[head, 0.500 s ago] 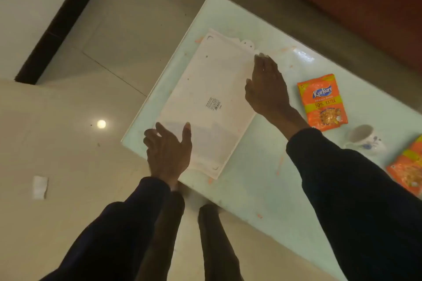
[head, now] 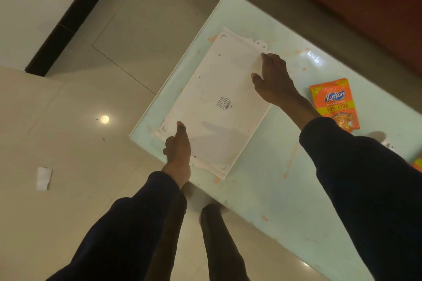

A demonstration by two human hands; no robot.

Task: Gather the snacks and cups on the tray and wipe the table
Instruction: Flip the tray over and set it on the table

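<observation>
Left hand (head: 178, 146), earlier spread wide, now pinches the tray (head: 219, 89) edge, thumb on top. Right hand (head: 274, 77) fingers curl on the far edge. The packet (head: 335, 105) lies right of them.

We find the tray (head: 219, 102) on the left end of the table (head: 274, 212); the snack packet (head: 335, 105) lies right of the tray, apart.

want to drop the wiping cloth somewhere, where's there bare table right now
Largest free patch: the near stretch of table between the tray and the right sleeve, bare except orange smears. A smaller strip lies at the far corner beyond the tray and right hand. Crowded: the right side, where the Kurkure packet and a second packet sit.
</observation>
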